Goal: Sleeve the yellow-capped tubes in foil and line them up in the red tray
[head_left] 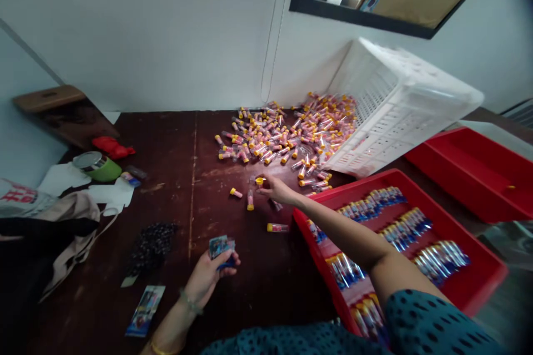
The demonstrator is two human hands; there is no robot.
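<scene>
My right hand [278, 191] reaches forward over the dark wooden table [166, 144] and pinches a small clear tube with a yellow cap [260, 181]. A few loose tubes [250, 199] lie just beside it, and a big heap of tubes [287, 133] spreads beyond. My left hand [210, 274], near the table's front, is closed on a small printed card or packet [220, 246].
A white plastic crate [395, 105] lies tipped on its side at the heap. A red tray [478, 283] holding rows of packed tubes sits on the right, a second red tray [466, 169] behind it. Left side: a green container [97, 166], papers, cloth, a dark pile [152, 244], another printed packet [145, 310].
</scene>
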